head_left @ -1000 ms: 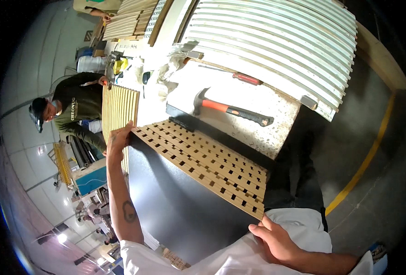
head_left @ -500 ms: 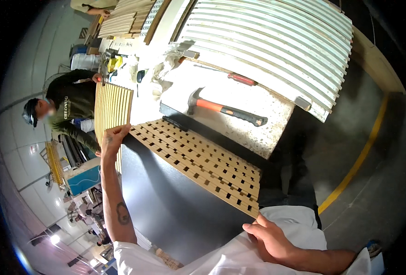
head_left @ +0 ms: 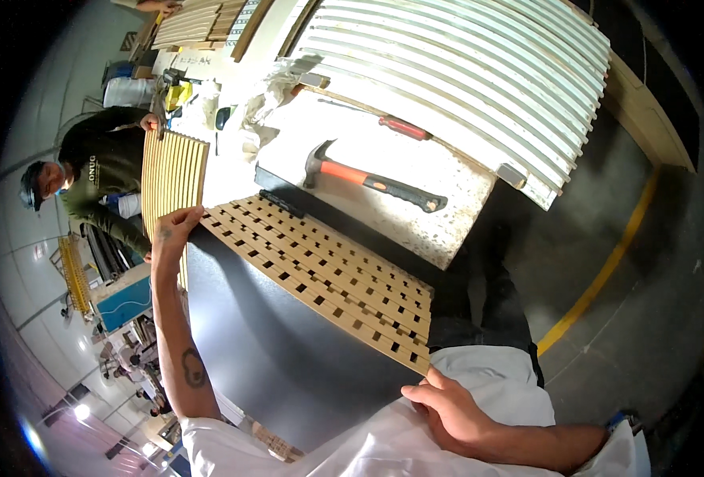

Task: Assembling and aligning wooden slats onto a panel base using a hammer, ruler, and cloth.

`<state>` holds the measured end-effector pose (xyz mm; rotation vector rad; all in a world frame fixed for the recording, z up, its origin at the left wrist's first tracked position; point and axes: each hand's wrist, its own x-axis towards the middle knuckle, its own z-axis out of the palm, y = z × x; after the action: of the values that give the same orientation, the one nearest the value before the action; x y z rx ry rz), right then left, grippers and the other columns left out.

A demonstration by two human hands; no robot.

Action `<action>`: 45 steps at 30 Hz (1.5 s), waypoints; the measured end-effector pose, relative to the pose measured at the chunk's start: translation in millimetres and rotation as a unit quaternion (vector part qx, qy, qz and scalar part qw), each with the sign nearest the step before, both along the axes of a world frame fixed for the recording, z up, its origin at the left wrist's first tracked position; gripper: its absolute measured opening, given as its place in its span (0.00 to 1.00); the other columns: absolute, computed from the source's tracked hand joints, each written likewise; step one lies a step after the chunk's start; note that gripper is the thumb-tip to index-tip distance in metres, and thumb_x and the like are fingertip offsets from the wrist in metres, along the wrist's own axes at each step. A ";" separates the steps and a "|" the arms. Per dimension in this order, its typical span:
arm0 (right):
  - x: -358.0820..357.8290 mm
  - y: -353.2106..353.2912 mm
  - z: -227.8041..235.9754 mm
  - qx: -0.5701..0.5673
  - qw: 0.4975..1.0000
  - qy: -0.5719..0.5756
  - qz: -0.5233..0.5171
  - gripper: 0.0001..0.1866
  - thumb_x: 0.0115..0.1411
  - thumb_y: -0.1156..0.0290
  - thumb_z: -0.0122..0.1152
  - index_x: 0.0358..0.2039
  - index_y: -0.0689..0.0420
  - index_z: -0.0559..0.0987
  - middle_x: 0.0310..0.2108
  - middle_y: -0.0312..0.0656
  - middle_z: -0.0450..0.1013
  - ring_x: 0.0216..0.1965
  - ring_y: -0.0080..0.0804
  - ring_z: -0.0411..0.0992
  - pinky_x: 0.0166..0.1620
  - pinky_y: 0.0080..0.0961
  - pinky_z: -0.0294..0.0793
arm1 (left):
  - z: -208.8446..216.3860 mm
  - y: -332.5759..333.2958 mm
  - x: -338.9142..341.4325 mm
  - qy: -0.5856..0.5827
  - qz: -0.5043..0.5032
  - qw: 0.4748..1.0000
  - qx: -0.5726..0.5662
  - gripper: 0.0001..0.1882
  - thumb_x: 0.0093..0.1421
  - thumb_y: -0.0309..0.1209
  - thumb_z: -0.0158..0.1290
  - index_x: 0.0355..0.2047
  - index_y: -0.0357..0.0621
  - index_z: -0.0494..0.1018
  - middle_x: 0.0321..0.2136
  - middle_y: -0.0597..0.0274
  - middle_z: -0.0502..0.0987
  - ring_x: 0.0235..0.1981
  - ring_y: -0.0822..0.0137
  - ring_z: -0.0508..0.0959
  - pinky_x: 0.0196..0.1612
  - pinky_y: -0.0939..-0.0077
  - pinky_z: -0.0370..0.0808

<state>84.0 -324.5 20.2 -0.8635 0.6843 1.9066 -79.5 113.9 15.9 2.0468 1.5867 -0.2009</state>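
A stack of grooved wooden panels lies right in front of me, its light wood ends showing rows of dark square notches. The uppermost panel has a smooth dark grey face. My left hand pinches the far left corner of that panel. At the near right corner my right hand is closed on the edge, with the thumb on top. How many of the layers my fingers hold is hidden. Beyond the stack, a claw hammer with an orange and black handle rests on a speckled surface, near a red-handled screwdriver.
A large white slatted panel covers the table's far right. Crumpled white cloth lies left of the hammer. At left, a co-worker in a dark top holds another slatted wood panel. A yellow line crosses the floor at right.
The whole scene has shifted slightly left in the view. Both of my hands keep their grip on the panel corners. The co-worker's head has turned a little.
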 end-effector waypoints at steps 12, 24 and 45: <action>10.3 -16.4 -10.0 0.081 0.994 0.060 -0.033 0.38 0.60 0.76 0.46 0.69 0.64 0.45 0.66 0.39 0.52 0.63 0.25 0.52 0.62 0.20 0.50 | -6.3 1.2 -1.1 -0.046 0.079 0.996 0.014 0.24 0.58 0.51 0.58 0.28 0.38 0.81 0.14 0.75 0.65 0.16 0.80 0.59 0.24 0.83 0.58; 12.3 -14.6 -2.3 0.062 0.992 0.093 -0.060 0.38 0.56 0.78 0.46 0.68 0.61 0.49 0.53 0.34 0.60 0.45 0.23 0.56 0.54 0.17 0.54 | 0.5 4.3 -2.7 -0.048 0.091 0.994 0.044 0.24 0.61 0.50 0.56 0.25 0.38 0.79 0.16 0.71 0.70 0.16 0.79 0.63 0.24 0.82 0.62; 12.0 -24.1 -13.9 0.033 0.991 0.104 -0.074 0.34 0.57 0.72 0.49 0.64 0.62 0.55 0.52 0.35 0.62 0.50 0.22 0.59 0.61 0.23 0.54 | -4.9 16.7 -11.2 0.043 0.011 0.999 0.019 0.26 0.61 0.50 0.55 0.37 0.35 0.81 0.21 0.66 0.74 0.26 0.74 0.69 0.33 0.73 0.68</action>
<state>96.0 -348.6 6.2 -0.5617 0.7837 1.8899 -90.7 130.6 11.0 2.0728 1.6765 -0.2550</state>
